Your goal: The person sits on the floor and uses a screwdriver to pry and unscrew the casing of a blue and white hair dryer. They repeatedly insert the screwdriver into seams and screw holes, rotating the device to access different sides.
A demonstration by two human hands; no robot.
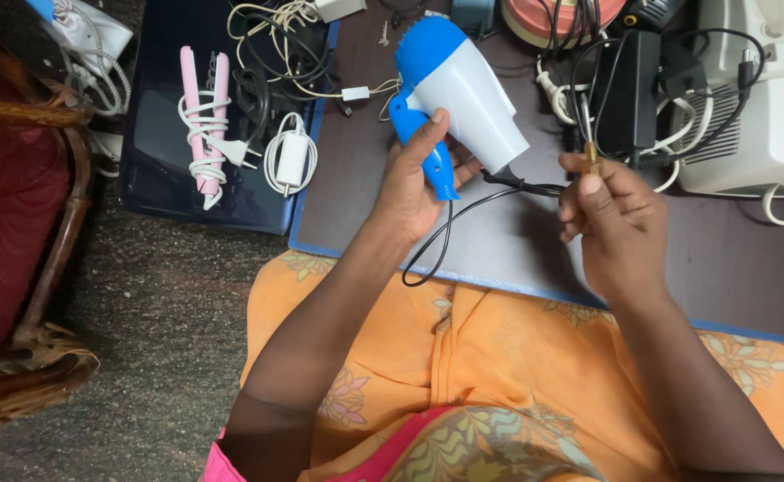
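My fingers on the left hand [414, 183] are wrapped tight around the folding blue handle of the hair dryer [459, 94], thumb laid along its side, so the white body tips up and away from me with the blue rear cap pointing off toward the far edge of the work board [517, 259]. Held this way the spot where the black cord [450, 228] leaves the handle faces my other hand. My right hand [611, 223], just to the right of the dryer, has its fingers curled together and pinched on a thin brass-tipped tool [591, 153], likely a small screwdriver, its tip standing upright above my thumb; I keep it close to the dryer's cord end. The cord droops from the dryer in a loop down toward my lap and the orange flowered cloth [499, 357]. Left of the dryer, on a dark blue tray [155, 170], lie a pink hair straightener [203, 116] bound in its own white lead and a white charger [291, 159]. Right of the dryer sit a black power adapter [629, 89] in a tangle of wires and a white appliance [767, 107].
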